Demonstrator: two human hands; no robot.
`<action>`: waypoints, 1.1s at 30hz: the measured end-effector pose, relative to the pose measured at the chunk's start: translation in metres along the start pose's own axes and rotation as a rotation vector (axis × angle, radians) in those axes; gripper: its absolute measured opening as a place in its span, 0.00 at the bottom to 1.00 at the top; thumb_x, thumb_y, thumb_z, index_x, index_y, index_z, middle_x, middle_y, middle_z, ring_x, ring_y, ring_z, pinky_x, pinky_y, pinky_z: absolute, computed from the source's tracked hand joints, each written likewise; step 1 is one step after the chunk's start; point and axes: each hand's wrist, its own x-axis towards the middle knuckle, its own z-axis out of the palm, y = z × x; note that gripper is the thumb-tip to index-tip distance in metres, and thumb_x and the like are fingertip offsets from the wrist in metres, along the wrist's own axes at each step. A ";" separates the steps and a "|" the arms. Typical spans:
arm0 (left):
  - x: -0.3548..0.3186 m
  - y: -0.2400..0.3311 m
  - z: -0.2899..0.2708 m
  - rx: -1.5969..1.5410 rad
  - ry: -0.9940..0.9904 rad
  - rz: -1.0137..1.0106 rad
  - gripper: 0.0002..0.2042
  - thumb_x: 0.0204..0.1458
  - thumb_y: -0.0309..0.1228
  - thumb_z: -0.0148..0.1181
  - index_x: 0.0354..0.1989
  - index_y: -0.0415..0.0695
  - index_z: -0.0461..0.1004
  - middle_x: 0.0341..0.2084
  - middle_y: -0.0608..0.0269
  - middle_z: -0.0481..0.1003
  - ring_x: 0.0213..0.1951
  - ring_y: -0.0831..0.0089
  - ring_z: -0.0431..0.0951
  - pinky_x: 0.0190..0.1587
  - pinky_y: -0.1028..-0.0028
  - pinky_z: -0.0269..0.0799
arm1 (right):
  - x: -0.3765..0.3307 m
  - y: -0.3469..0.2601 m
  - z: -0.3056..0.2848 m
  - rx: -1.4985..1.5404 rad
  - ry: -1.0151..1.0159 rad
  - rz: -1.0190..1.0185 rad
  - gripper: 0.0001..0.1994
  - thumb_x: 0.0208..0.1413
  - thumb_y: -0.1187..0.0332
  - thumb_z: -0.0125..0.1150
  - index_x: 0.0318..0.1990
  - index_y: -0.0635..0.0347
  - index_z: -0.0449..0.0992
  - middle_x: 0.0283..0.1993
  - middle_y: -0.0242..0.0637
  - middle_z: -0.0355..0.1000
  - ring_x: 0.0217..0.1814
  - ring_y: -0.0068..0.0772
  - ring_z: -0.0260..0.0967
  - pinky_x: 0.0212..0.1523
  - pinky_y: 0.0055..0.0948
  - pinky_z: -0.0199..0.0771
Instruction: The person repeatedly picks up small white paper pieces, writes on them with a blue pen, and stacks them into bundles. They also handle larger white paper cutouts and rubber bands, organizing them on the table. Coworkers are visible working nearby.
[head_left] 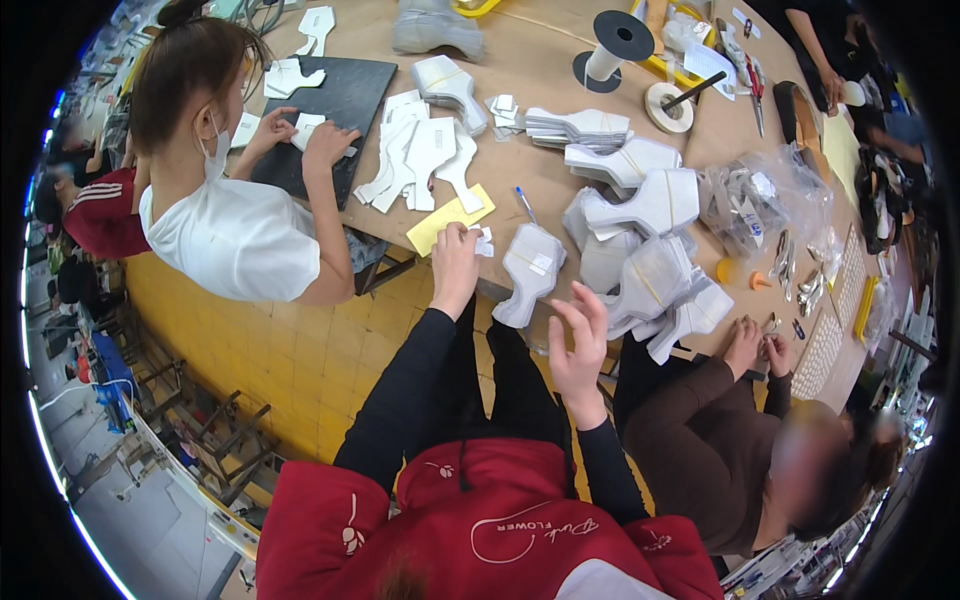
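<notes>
Head view. My left hand (455, 262) reaches forward to the near edge of the surface (545, 60), its fingers curled down onto a small white paper piece (485, 241) that lies just beside a yellow card (449, 220); the fingers pinch or press the piece, and I cannot tell which, as the back of the hand hides the fingertips. The piece sits at the edge, I judge, because that is the nearest spot my arm can reach. My right hand (578, 345) hovers off the surface with fingers spread and loosely bent, holding nothing, close below a bundle of white cut pieces (530, 272) that overhangs the surface edge. More banded bundles (655, 275) lie heaped to the right of it, stacked one against another, presumably to keep like shapes together.

Surroundings. A blue pen (526, 204) lies between the yellow card and the heaped bundles. Loose white shapes (420, 160) fan out beyond the card. A person in a white shirt (235, 235) on my left presses a white piece on a dark mat (345, 105). A person in a brown sleeve (690, 425) on my right works with both hands at the edge beside a clear plastic bag (760, 195). A black spool (615, 45) and a roll of tape (668, 108) stand farther back. The heaped bundles crowd the space to the right of my right hand.
</notes>
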 end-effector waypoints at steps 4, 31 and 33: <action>0.001 -0.008 -0.001 -0.012 0.020 0.113 0.14 0.43 0.27 0.72 0.39 0.46 0.77 0.41 0.61 0.72 0.48 0.60 0.72 0.50 0.60 0.65 | 0.001 -0.004 0.002 0.038 -0.062 -0.007 0.13 0.54 0.84 0.61 0.47 0.62 0.79 0.60 0.45 0.69 0.50 0.42 0.73 0.49 0.34 0.76; 0.020 0.196 -0.018 -0.432 0.033 0.780 0.08 0.47 0.24 0.64 0.36 0.46 0.76 0.38 0.67 0.74 0.41 0.67 0.78 0.39 0.67 0.75 | 0.033 0.064 -0.096 -0.037 0.357 0.354 0.04 0.56 0.78 0.67 0.38 0.70 0.82 0.31 0.37 0.76 0.29 0.24 0.77 0.33 0.22 0.75; 0.022 0.196 -0.018 -0.393 0.034 0.821 0.08 0.47 0.24 0.62 0.37 0.46 0.75 0.37 0.67 0.73 0.41 0.68 0.77 0.40 0.67 0.75 | 0.034 0.065 -0.096 0.025 0.368 0.380 0.03 0.56 0.78 0.67 0.36 0.70 0.81 0.31 0.37 0.76 0.29 0.24 0.76 0.32 0.23 0.74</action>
